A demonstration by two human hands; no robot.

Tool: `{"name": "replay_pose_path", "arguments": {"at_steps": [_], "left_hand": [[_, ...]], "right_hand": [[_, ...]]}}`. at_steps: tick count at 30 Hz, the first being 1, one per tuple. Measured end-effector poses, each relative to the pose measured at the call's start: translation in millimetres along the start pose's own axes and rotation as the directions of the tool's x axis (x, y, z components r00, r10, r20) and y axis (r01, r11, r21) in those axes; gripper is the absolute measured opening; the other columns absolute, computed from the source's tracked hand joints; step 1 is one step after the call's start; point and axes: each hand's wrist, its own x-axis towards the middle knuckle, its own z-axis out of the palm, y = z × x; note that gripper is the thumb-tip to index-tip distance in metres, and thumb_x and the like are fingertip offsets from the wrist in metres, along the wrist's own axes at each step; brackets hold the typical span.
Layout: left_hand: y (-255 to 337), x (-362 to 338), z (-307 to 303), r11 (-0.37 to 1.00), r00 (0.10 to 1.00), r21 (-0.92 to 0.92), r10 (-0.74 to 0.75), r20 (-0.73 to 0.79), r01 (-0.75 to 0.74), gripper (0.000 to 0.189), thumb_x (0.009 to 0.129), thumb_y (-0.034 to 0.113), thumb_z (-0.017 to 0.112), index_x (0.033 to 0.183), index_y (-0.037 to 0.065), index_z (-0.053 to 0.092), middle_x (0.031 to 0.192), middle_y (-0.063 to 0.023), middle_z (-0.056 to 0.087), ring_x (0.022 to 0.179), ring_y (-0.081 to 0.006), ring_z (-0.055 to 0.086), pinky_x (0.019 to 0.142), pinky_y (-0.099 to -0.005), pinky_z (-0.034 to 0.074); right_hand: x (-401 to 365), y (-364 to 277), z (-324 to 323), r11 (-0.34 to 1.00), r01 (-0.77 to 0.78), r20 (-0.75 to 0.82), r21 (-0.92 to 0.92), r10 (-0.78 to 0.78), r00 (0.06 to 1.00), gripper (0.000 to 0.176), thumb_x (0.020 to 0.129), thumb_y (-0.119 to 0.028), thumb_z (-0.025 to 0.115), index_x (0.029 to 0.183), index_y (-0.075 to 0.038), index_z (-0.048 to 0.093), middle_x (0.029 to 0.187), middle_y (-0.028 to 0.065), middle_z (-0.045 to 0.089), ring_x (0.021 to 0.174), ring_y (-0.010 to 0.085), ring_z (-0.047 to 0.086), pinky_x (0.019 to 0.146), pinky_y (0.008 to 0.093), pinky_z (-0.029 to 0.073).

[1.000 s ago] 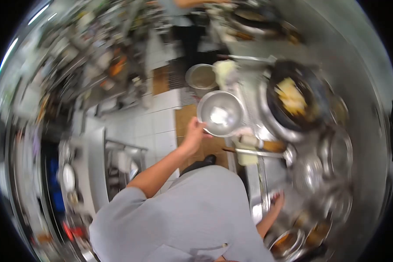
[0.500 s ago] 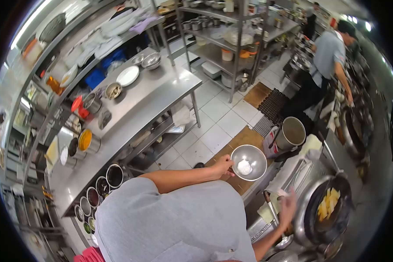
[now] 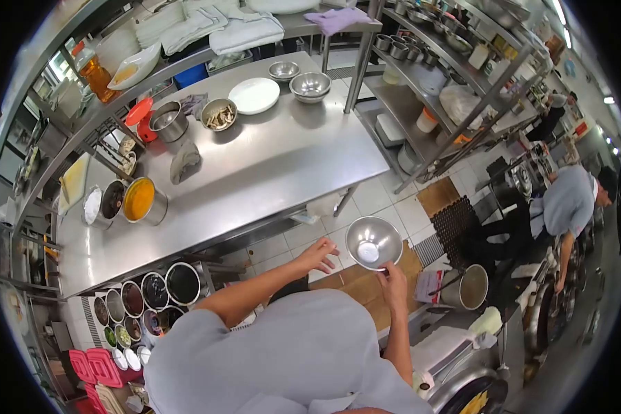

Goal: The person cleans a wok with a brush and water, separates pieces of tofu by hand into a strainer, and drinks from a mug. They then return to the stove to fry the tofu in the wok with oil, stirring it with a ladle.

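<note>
My right hand (image 3: 393, 281) grips the near rim of a steel mixing bowl (image 3: 383, 233), thumb and fingers closed on it. The bowl is held up over the floor beside the steel table, its mouth facing me, and a bright white patch shows at its bottom. Just left of the bowl, my left hand (image 3: 317, 255) is apart from it, with fingers spread and nothing in them. Down at the lower right, a black wok (image 3: 455, 393) with yellow pieces (image 3: 475, 403) is partly cut off by the frame.
A long steel table (image 3: 255, 179) carries a white plate (image 3: 254, 95), a bowl of sliced pieces (image 3: 219, 116) and a pot of orange liquid (image 3: 145, 200). Several round sauce containers (image 3: 183, 283) stand at its near side. A co-worker (image 3: 566, 201) bends over the stove at right.
The bowl has passed from my left hand to my right, which came up from beside the wok. My left hand has let go. The view has turned left toward the table.
</note>
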Motion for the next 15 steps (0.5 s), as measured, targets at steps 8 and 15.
{"name": "replay_pose_path", "arguments": {"at_steps": [8,15], "left_hand": [[-18,3,-101,0.350,0.888,0.913,0.458,0.029,-0.211,0.029,0.086,0.026,0.061,0.106,0.005,0.057,0.107,-0.0136,0.061,0.094,-0.0299,0.060,0.083,-0.0373,0.048],[-296,-64,-271,0.819,0.568,0.533,0.341,-0.749,0.212,0.027,0.086,0.026,0.056,0.098,0.002,0.056,0.076,-0.0107,0.062,0.060,-0.0208,0.058,0.054,-0.0356,0.049]], "right_hand": [[228,-31,52,0.944,0.251,0.123,0.213,-0.281,0.952,0.024,0.078,-0.018,0.072,0.093,-0.004,0.060,0.077,0.0119,0.060,0.069,0.0246,0.058,0.063,0.0349,0.046],[484,-104,132,0.886,0.461,0.066,0.051,-0.463,0.884,0.029,0.087,-0.031,0.062,0.099,-0.005,0.054,0.088,0.0182,0.066,0.085,0.0390,0.062,0.070,0.0453,0.047]]}}
